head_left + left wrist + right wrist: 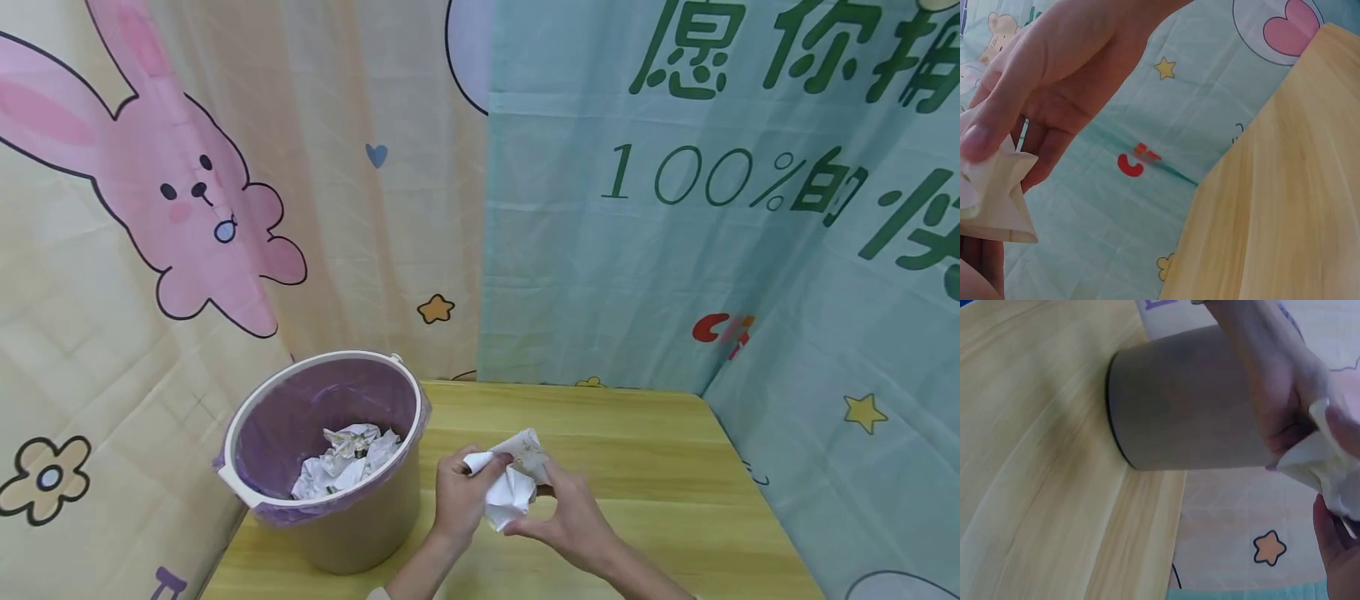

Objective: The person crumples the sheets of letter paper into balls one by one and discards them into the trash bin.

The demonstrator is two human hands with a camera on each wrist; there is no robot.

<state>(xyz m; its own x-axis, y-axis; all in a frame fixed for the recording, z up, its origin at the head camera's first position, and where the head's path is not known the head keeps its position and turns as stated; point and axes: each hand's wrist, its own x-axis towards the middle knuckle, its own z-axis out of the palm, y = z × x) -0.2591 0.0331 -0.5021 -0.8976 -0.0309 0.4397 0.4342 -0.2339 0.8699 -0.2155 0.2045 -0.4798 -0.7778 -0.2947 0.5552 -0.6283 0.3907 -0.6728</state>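
A crumpled white sheet of paper [513, 492] is held between both hands above the table, to the right of a bin. My left hand [462, 497] pinches its left side, thumb across the top. On the other side my right hand [573, 518] grips the paper between thumb and fingers. Faint yellowish marks show on the sheet's upper flap. In the left wrist view, folds of the paper [1007, 200] stick out between the fingers. The right wrist view shows both hands around the paper [1319, 465], with the bin behind.
The beige bin [360, 533], lined with a purple plastic bag [270, 433], stands on the left of the wooden table [637, 467]. Several crumpled papers [348, 462] lie inside it. Printed curtains [600, 275] hang behind and at both sides.
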